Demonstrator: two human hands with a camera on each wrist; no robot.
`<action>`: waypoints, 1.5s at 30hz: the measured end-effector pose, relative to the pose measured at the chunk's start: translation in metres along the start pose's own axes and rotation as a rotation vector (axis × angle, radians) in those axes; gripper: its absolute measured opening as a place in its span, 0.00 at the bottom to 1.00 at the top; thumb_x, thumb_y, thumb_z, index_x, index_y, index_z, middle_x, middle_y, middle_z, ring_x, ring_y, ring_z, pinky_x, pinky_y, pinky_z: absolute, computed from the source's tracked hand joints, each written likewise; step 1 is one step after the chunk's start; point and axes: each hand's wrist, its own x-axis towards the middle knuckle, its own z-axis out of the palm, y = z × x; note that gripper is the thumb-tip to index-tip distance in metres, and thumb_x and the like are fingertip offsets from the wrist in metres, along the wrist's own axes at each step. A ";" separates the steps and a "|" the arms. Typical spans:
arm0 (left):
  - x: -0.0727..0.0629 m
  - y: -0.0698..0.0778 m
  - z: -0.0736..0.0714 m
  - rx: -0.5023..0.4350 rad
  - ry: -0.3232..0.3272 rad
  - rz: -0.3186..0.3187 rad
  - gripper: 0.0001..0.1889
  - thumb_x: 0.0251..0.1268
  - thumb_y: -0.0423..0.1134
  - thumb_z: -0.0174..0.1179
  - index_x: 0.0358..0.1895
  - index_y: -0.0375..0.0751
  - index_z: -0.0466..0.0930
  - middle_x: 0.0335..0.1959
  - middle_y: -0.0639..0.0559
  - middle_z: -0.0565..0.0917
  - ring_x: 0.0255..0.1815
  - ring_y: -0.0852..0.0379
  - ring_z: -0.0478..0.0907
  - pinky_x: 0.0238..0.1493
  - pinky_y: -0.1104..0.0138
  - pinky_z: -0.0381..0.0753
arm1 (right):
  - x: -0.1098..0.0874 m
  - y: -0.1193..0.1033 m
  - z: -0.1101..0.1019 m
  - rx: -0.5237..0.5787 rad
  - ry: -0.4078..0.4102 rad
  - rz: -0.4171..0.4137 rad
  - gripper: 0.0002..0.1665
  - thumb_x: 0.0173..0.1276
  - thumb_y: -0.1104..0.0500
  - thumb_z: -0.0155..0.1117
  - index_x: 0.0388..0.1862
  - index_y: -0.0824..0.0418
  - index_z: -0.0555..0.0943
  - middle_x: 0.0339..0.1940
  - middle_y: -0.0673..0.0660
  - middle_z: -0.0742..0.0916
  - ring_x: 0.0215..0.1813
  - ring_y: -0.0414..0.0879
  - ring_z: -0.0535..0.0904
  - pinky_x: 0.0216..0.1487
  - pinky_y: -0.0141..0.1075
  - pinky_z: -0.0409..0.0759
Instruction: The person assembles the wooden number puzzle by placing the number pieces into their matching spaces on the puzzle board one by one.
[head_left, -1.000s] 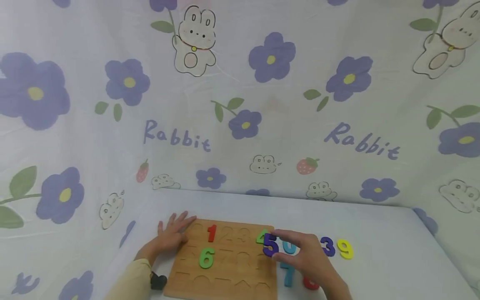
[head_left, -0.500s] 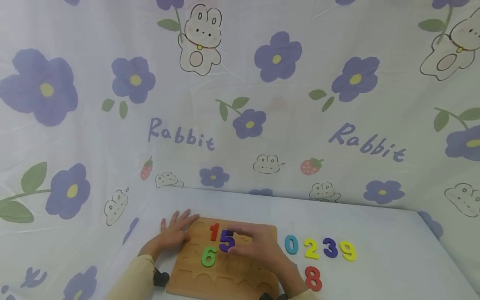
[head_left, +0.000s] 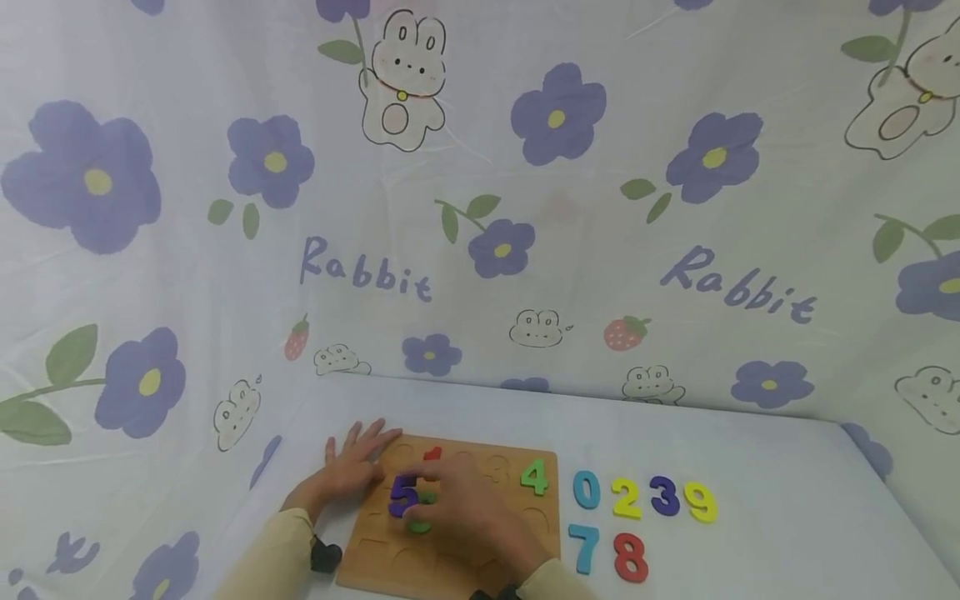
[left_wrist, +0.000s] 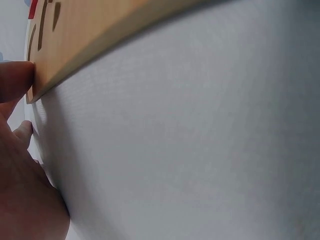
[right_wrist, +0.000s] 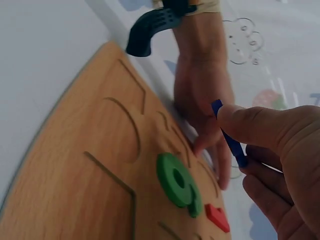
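Observation:
My right hand (head_left: 461, 500) pinches a purple number 5 (head_left: 401, 497) between thumb and fingers over the left part of a wooden number board (head_left: 375, 571). In the right wrist view the 5 (right_wrist: 231, 137) shows edge-on, held above the board. My left hand (head_left: 345, 477) rests at the board's left edge with fingers spread; its thumb (left_wrist: 17, 80) touches the edge in the left wrist view. A red 1 (head_left: 432, 453) and a green 6 (right_wrist: 175, 180) lie on the board, partly hidden by my right hand in the head view. A green 4 (head_left: 535, 477) lies near its upper right corner.
Right of the board, on the white table (head_left: 787, 517), lie a blue 0 (head_left: 587, 489), yellow 2 (head_left: 627, 498), purple 3 (head_left: 664, 496) and yellow 9 (head_left: 701, 502). Below them are a blue 7 (head_left: 582, 547) and red 8 (head_left: 631, 557). A patterned curtain (head_left: 480, 317) hangs behind.
My right hand has carried the purple 5 leftward across the board, from its right edge past the red 1. The left hand stays at the board's edge. The camera has shifted slightly.

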 end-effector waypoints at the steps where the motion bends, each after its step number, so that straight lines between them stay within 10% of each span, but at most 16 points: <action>1: 0.000 0.001 -0.001 0.007 -0.005 -0.007 0.39 0.67 0.38 0.56 0.85 0.54 0.68 0.92 0.39 0.51 0.91 0.25 0.31 0.79 0.23 0.17 | 0.002 -0.001 0.003 0.003 -0.005 0.000 0.30 0.67 0.41 0.81 0.68 0.28 0.85 0.57 0.37 0.91 0.61 0.44 0.83 0.64 0.47 0.85; 12: -0.002 0.004 -0.003 0.021 0.001 -0.009 0.40 0.65 0.38 0.60 0.84 0.53 0.69 0.92 0.40 0.52 0.91 0.25 0.32 0.79 0.22 0.19 | 0.026 0.004 0.035 -0.083 -0.029 -0.127 0.29 0.67 0.52 0.83 0.67 0.44 0.87 0.57 0.39 0.92 0.55 0.33 0.85 0.62 0.34 0.86; 45: -0.003 0.006 -0.002 -0.031 0.008 -0.001 0.39 0.65 0.37 0.58 0.84 0.52 0.70 0.91 0.36 0.52 0.91 0.23 0.32 0.78 0.22 0.16 | 0.026 -0.013 0.047 -0.168 -0.015 -0.023 0.26 0.66 0.54 0.83 0.63 0.47 0.88 0.50 0.42 0.92 0.48 0.32 0.83 0.58 0.34 0.87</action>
